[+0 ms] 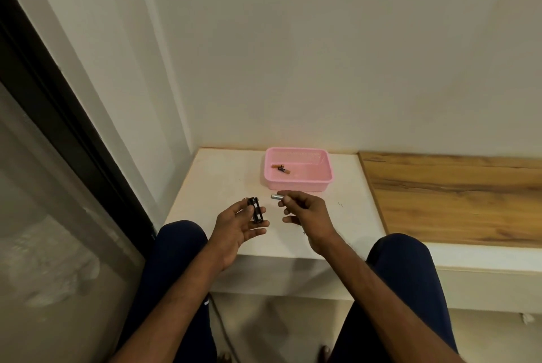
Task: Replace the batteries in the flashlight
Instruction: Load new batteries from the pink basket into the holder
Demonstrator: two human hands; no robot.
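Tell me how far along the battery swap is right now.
Done, apparently: two copper-and-black batteries lie in the pink basket, whether old or spare is unclear. In hand: the left hand holds the black battery holder, and the right hand pinches a silver battery beside it, not yet seated. Left: loading the holder and refitting it; no flashlight body is in view.

Pink plastic basket (299,183), smooth walls, perforated at the far wall. Batteries (281,169) in it: coppery and black, slight sheen. Battery holder (257,210) black, glossy plastic. Silver metal-looking cylinder (276,196), satin. Counter (211,186) off-white, matt. Wood-grain panel (454,198), smooth, brown.
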